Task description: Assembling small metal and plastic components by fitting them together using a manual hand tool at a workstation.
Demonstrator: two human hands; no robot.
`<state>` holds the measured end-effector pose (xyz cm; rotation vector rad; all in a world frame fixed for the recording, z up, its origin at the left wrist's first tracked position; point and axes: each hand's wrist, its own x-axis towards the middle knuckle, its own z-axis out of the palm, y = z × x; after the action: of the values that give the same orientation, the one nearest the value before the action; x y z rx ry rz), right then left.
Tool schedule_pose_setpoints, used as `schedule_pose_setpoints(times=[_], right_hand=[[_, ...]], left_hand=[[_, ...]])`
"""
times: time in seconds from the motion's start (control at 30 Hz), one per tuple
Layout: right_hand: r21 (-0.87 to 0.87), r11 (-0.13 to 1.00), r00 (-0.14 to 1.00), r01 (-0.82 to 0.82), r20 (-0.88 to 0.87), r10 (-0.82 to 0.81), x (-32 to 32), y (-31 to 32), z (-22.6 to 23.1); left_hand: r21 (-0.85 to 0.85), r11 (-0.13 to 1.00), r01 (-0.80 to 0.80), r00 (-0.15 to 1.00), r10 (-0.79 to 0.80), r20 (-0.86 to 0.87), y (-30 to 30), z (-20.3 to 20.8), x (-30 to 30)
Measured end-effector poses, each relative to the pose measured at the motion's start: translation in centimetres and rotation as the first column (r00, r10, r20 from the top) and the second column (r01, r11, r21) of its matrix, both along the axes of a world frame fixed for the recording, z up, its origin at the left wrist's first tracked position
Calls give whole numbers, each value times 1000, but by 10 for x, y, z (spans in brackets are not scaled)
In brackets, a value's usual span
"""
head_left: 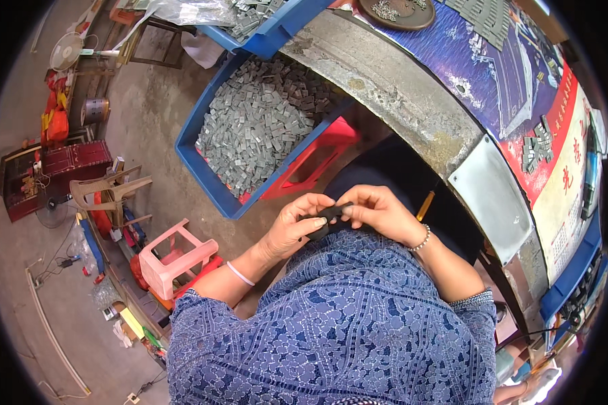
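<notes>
Left hand (292, 226) and right hand (380, 212) raised together at chest, fingers pinching a small dark strip (332, 212), blue crate (203, 177) of grey pieces beyond

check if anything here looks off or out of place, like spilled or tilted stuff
The blue crate of small grey pieces sits tilted on a red stool, pieces heaped toward its low end. None show spilled on the floor. Both hands, left hand and right hand, hold a small dark piece together.

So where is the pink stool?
In the head view, the pink stool stands on the floor at the person's left, below the blue crate of small grey pieces and left of the left hand.
</notes>
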<state>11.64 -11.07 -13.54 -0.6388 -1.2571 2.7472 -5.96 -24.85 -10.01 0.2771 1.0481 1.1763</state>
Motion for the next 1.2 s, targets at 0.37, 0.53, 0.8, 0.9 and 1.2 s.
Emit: schedule_pose_setpoints(times=[0.37,0.53,0.8,0.9,1.2], right_hand=[[-131,974,981,185,89,-174,14,7,-16],[-191,964,981,183,99,-167,14,8,-20],[-119,983,985,140,115,-126,14,7,-19],[-97,987,985,125,131,-112,15,8,-21],[-66,993,988,99,126,-90,15,10,-21]], left_hand=[[-146,989,19,983,8,182,-6,-22,0],[-133,991,31,989,-11,149,-6,-23,4],[-108,994,32,996,-24,81,-8,-27,8],[-136,991,10,996,2,89,-7,-26,7],[-279,958,-65,966,131,224,-9,-31,3]])
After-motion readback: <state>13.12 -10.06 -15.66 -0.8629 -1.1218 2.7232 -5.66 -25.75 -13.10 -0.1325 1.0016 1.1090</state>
